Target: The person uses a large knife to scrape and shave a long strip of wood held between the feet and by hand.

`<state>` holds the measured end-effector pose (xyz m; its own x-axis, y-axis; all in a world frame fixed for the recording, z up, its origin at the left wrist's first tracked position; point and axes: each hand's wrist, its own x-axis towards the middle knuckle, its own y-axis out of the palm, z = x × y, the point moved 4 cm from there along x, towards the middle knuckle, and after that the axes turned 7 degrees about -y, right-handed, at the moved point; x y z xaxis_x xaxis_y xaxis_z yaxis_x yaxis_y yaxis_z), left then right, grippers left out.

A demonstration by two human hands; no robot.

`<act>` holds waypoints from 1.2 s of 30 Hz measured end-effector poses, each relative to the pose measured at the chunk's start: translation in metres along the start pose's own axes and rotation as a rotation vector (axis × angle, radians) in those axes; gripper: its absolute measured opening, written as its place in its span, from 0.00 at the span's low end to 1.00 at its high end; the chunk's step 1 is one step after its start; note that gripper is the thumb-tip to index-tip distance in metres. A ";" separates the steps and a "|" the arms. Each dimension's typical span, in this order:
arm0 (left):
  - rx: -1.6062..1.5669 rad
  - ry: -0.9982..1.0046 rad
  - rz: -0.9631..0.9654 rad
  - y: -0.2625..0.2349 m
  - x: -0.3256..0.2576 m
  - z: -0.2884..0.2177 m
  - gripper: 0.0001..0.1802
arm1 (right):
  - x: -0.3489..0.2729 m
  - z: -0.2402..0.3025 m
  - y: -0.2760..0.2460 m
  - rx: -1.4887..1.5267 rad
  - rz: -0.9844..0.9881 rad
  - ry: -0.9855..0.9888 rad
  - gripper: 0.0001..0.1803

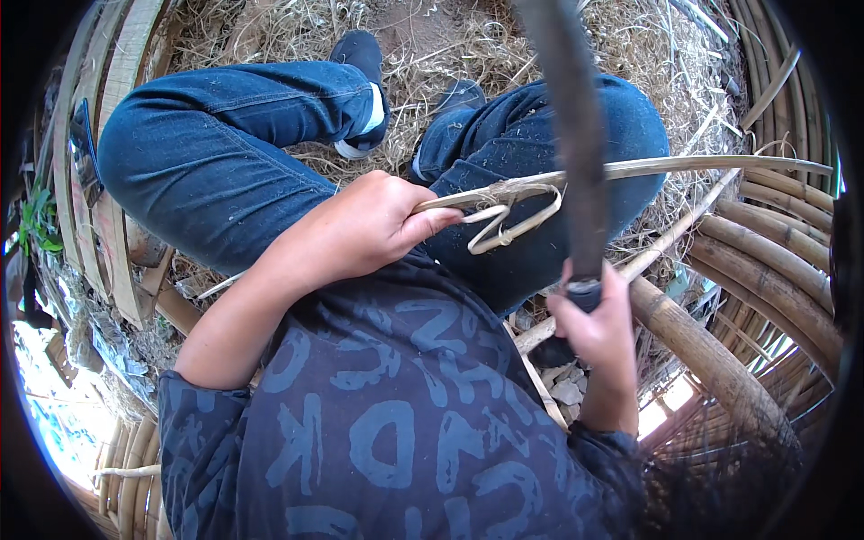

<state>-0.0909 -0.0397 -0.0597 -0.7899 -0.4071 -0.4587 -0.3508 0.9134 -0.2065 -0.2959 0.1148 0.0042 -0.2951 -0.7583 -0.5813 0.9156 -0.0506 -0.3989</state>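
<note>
1. Shirt, head view: dark, blue-grey lettering, filling the lower middle.
2. Knife: long dark blade, dark handle; blade extends to the upper edge, somewhat blurred.
3. Right hand: fingers clamped round the handle of the knife; slightly blurred.
4. Jeans: blue, flecked; knees bent and spread.
5. Strip: pale, narrow, bamboo-like; runs from the left hand across the right leg toward the right edge, passing behind the blade. Contact with the blade: cannot tell.
6. Left hand, condition: fingers curled together, thumb pressed over, clamped on one end of the strip.
7. Curl: pale, looped, hanging just below the strip, beside the left thumb.
8. Shoes: dark, one partly hidden by the jeans.
9. Shavings: straw-coloured, strewn over the ground.
10. Boards: left side.
11. Poles: bamboo, right side.
</note>
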 end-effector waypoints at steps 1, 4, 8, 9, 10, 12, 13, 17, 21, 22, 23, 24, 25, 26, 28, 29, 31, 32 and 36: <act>-0.012 0.013 0.000 0.001 0.000 0.001 0.16 | 0.000 0.002 0.008 -0.058 0.054 -0.107 0.13; -0.034 0.021 0.003 0.002 0.000 0.004 0.15 | -0.007 0.005 0.010 -0.015 0.174 -0.010 0.13; -0.027 0.024 -0.001 0.000 -0.002 0.004 0.15 | 0.004 0.010 -0.003 0.216 -0.010 -0.009 0.11; -0.019 0.030 0.001 0.000 -0.002 0.005 0.15 | 0.004 0.011 -0.005 0.188 0.000 0.012 0.11; -0.011 0.039 0.009 0.001 -0.002 0.005 0.15 | 0.003 0.011 -0.007 0.160 0.005 0.036 0.11; -0.029 0.022 0.020 -0.001 0.000 0.003 0.15 | 0.003 0.005 -0.004 0.029 0.042 -0.074 0.11; -0.039 0.007 0.030 0.000 -0.001 0.003 0.15 | 0.002 0.002 0.000 -0.033 0.063 -0.122 0.11; -0.079 -0.029 0.053 0.002 -0.001 0.004 0.14 | -0.001 0.013 0.007 -0.157 0.119 -0.167 0.15; -0.090 -0.047 0.046 0.005 -0.002 0.004 0.14 | 0.000 0.006 0.001 -0.072 0.067 -0.094 0.16; -0.082 -0.046 0.046 0.004 -0.001 0.004 0.15 | -0.001 0.008 0.001 -0.090 0.080 -0.088 0.16; -0.076 -0.045 0.053 0.003 -0.001 0.003 0.15 | -0.002 0.011 0.003 -0.172 0.124 -0.121 0.18; -0.070 -0.044 0.061 0.002 0.000 0.002 0.15 | -0.001 0.013 0.007 -0.191 0.153 -0.242 0.20; -0.069 -0.049 0.071 0.002 0.000 0.004 0.15 | 0.000 0.013 0.006 -0.177 0.163 -0.174 0.20; -0.087 -0.059 0.070 0.001 0.000 0.005 0.15 | 0.001 0.013 0.006 -0.163 0.174 -0.105 0.20; -0.111 -0.069 0.062 -0.001 0.002 0.004 0.14 | 0.007 0.014 0.003 -0.113 0.074 -0.092 0.20; -0.140 -0.078 0.073 0.001 -0.001 0.002 0.13 | 0.005 0.010 0.004 -0.027 0.052 -0.057 0.19; -0.202 -0.095 0.098 0.005 -0.003 0.003 0.11 | 0.003 0.012 0.009 -0.130 0.131 -0.150 0.19; -0.096 -0.088 0.149 -0.003 -0.002 -0.005 0.13 | 0.004 0.014 0.012 -0.183 0.170 -0.195 0.19; -0.009 0.018 0.120 -0.018 -0.020 -0.016 0.14 | 0.004 0.026 0.021 -0.182 0.228 -0.257 0.17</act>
<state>-0.0766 -0.0482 -0.0325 -0.8353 -0.2949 -0.4639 -0.2576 0.9555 -0.1436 -0.2709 0.0939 0.0119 0.0093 -0.8762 -0.4818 0.8796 0.2363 -0.4129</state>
